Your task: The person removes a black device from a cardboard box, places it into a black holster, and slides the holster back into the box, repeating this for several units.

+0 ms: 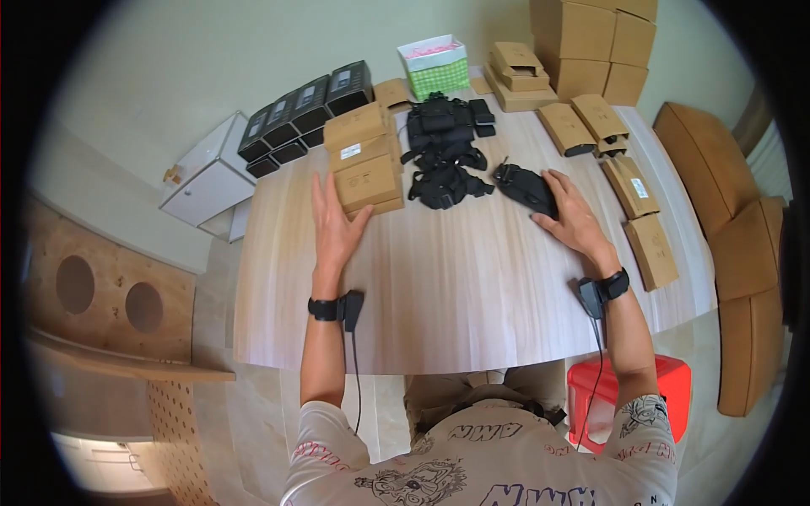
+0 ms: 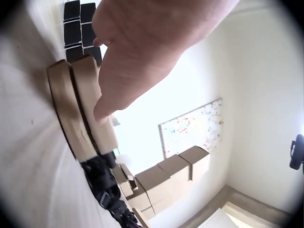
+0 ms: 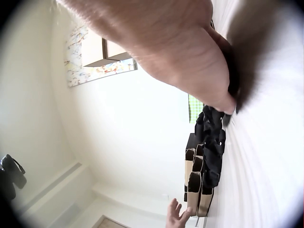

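My left hand rests at the near left corner of a cardboard box, fingers straight along its side and thumb near its front edge. In the left wrist view that hand lies against the upper of two stacked boxes. At the right, a black pouch with straps lies on the table. My right hand holds its near right end between fingers and thumb. The palm hides part of the pouch in the right wrist view. Between the hands, black strap harnesses lie in a column.
Black boxes stand stacked at the back left. A green checked basket is at the back. Flat cardboard boxes line the table's right side, with large cartons behind. A red stool stands below the table edge.
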### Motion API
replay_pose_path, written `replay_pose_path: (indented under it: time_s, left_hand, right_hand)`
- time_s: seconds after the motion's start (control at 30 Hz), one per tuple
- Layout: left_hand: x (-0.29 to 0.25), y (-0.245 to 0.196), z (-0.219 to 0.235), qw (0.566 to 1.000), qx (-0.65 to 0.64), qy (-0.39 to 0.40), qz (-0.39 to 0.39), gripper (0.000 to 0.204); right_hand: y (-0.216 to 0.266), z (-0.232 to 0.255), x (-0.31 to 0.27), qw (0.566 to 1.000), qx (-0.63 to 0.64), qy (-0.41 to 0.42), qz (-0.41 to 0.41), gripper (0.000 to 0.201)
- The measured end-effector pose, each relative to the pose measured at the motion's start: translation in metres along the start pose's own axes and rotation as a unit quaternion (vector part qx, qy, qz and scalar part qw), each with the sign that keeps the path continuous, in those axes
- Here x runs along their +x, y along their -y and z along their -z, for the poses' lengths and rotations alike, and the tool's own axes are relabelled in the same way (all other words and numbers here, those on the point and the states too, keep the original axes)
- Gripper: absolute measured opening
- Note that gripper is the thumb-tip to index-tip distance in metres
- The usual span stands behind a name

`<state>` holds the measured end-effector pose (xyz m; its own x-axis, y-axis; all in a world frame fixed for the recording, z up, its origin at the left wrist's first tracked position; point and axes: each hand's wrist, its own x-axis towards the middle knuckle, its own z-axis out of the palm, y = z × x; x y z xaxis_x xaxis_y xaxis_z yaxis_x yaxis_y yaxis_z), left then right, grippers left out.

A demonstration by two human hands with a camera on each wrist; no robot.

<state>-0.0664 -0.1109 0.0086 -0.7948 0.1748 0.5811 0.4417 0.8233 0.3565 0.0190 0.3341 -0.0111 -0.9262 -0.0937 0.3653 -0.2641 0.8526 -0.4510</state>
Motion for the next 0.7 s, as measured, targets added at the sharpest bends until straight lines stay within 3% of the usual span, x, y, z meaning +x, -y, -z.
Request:
replay_pose_path:
  time_s: [0.03,0.1,0.17,0.23,0.27,0.33,0.57,0.7]
  left_hand:
    - [-0.001,-0.014,0.006,0.999,0.004,-0.034,-0.002,0.088]
    - [-0.002,-0.047,0.021,0.999,-0.034,-0.01,-0.017,0.079]
    - [-0.007,-0.066,0.018,0.997,-0.071,0.013,-0.031,0.07]
    - [-0.015,-0.078,0.009,0.964,-0.204,0.168,0.028,0.05]
    - [-0.017,-0.085,0.003,0.963,-0.211,0.165,0.026,0.05]
    - [-0.025,-0.098,-0.007,0.952,-0.195,0.237,-0.003,0.038]
    - [-0.036,-0.086,-0.048,0.937,-0.251,0.238,-0.045,0.029]
    - [-0.038,-0.079,-0.057,0.931,-0.294,0.214,-0.025,0.023]
  right_hand:
    - [0.003,0.002,-0.001,1.0,-0.001,0.008,0.016,0.079]
    - [0.005,0.005,-0.001,0.999,0.019,0.031,0.039,0.078]
    - [0.01,0.002,0.0,0.999,0.034,0.035,0.005,0.077]
    - [0.016,-0.006,0.0,0.999,0.048,-0.004,-0.026,0.076]
    - [0.018,-0.01,0.004,0.999,0.039,-0.004,-0.026,0.076]
    - [0.024,-0.021,0.013,0.996,-0.03,-0.044,-0.067,0.079]
    - [0.03,-0.061,0.066,0.993,-0.069,-0.088,-0.03,0.079]
    - [0.027,-0.07,0.074,0.995,-0.028,-0.09,-0.018,0.078]
